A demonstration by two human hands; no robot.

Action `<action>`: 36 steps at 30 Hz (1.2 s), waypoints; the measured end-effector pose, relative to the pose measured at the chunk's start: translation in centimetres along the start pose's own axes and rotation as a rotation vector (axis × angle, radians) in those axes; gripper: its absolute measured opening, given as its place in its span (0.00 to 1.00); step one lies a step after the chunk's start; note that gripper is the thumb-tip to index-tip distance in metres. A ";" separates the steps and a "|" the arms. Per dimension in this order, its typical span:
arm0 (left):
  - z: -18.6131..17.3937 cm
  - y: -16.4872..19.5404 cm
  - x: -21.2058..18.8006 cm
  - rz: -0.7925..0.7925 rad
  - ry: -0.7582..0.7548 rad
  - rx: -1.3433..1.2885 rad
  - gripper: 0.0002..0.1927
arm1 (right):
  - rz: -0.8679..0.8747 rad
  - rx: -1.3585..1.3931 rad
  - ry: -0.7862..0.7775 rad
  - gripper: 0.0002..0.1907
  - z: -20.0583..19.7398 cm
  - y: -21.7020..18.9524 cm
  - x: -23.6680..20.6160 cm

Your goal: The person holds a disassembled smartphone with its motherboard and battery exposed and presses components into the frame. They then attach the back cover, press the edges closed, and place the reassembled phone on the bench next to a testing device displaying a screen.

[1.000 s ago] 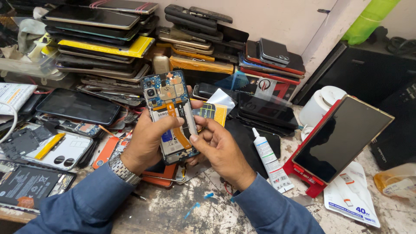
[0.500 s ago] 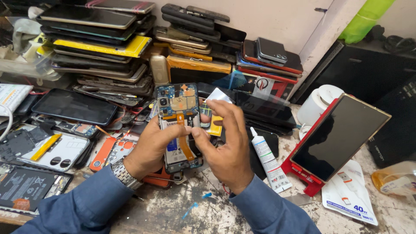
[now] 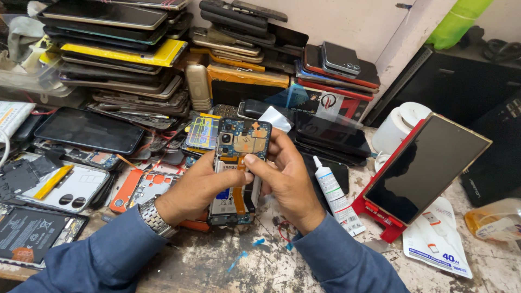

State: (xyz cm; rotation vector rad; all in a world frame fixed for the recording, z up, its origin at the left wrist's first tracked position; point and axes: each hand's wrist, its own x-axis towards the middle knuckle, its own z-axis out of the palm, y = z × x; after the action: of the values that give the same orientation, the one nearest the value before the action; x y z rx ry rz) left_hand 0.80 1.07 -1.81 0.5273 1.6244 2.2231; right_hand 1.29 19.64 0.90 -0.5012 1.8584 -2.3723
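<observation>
An opened phone with its back cover off shows a blue frame, a circuit board, an orange flex ribbon and a battery. My left hand grips its left side from beneath, a metal watch on the wrist. My right hand holds the right side, with thumb and forefinger pressed on the orange ribbon just below the board. The phone stands tilted above the worn bench.
Stacks of phones and screens fill the back. A white glue tube lies right of my hands. A phone leans on a red stand. Loose back covers and a battery lie at left.
Both hands and the phone have shifted a little right and toward me. My right fingers moved from the phone's upper right corner onto the orange ribbon at its middle.
</observation>
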 end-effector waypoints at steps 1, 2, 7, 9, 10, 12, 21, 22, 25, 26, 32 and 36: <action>0.0 0.0 0.0 -0.009 -0.003 0.010 0.19 | 0.015 0.006 -0.002 0.25 0.0 0.0 0.0; 0.0 -0.1 0.0 -0.017 -0.006 0.022 0.18 | 0.028 0.013 -0.004 0.25 0.0 0.0 -0.1; -0.1 -0.5 0.1 -0.019 -0.017 0.012 0.18 | 0.055 0.022 -0.015 0.24 -0.3 0.1 -0.1; -0.2 -0.6 0.0 0.006 -0.032 0.020 0.17 | 0.065 0.024 -0.019 0.24 -0.4 0.3 0.0; -0.3 -0.7 0.0 0.009 -0.042 0.033 0.17 | 0.077 0.035 -0.016 0.23 -0.5 0.4 0.0; -0.4 -0.7 0.0 0.016 -0.061 0.059 0.16 | 0.102 0.056 -0.014 0.21 -0.7 0.6 0.1; -0.5 -0.7 0.0 -0.005 -0.068 0.119 0.17 | 0.126 0.071 -0.067 0.21 -1.2 0.8 0.1; -0.5 -0.7 0.0 -0.004 -0.072 0.136 0.16 | 0.124 0.076 -0.074 0.22 -1.2 0.7 0.1; -0.6 -0.6 -0.1 -0.002 -0.086 0.172 0.16 | 0.131 0.077 -0.083 0.23 -1.1 0.4 0.1; -0.7 -0.7 -0.2 0.000 -0.094 0.174 0.16 | 0.141 0.068 -0.076 0.24 -1.1 0.4 0.1; -0.7 -0.7 -0.1 0.001 -0.117 0.137 0.17 | 0.194 0.036 -0.054 0.26 -1.1 0.2 0.1; -0.7 -0.6 0.0 -0.004 -0.125 0.127 0.17 | 0.197 0.035 -0.057 0.25 -1.1 0.1 0.1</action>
State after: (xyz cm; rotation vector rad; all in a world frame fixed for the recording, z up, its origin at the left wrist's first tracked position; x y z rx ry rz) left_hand 0.53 0.65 -2.52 0.6820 1.7076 2.0497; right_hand 0.86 20.60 0.60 -0.3606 1.7510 -2.2345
